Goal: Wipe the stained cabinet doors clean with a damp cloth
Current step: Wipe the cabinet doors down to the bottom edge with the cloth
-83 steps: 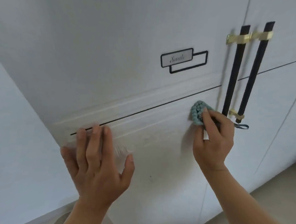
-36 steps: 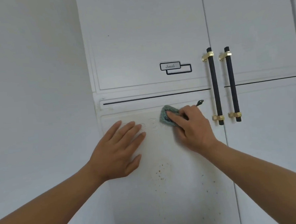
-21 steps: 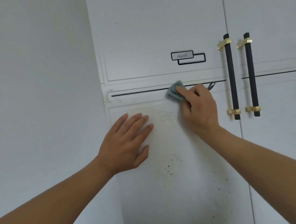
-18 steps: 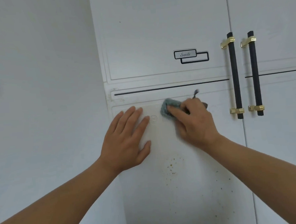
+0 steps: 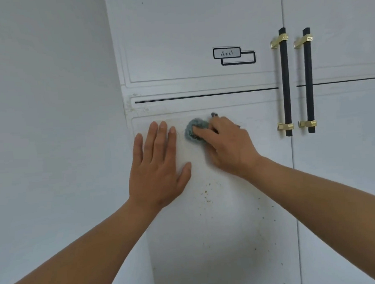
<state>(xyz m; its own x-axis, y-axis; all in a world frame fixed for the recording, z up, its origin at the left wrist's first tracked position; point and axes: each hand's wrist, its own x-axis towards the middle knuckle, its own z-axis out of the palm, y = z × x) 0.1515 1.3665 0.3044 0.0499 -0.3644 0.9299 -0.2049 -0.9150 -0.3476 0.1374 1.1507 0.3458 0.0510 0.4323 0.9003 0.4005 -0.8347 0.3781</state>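
I am pressing a small, bunched blue-grey knitted cloth (image 5: pixel 194 130) against the white panelled cabinet door (image 5: pixel 220 238) with my right hand (image 5: pixel 228 146). Its fingers are curled over the cloth, with the index finger lying across it, so that hand is clamped on it. The cloth is sitting under my right fingertips, just beside the fingertips of my left hand (image 5: pixel 159 165), near the top edge of the door's lower panel. My left hand is lying flat on the door, fingers straight and together, thumb out, holding nothing.

Below my right wrist a scatter of brown specks (image 5: pixel 207 193) is waiting, thinning out further down past my forearm. Above my left fingertips, yellowish grime (image 5: pixel 134 103) is sitting in the corner moulding.

Here is what I am worrying about. The cloth is only a small wad, so I judge it could roll out from under my fingers on a hard stroke. A sweep outward from my right hand could run my knuckles into the black bar handle with brass mounts (image 5: pixel 285 82). My left palm is covering part of the panel, so that patch could get skipped. If the surface is wet there, the bracing hand might slide. Dragging the wad through the specks without turning it could smear them rather than lift them.
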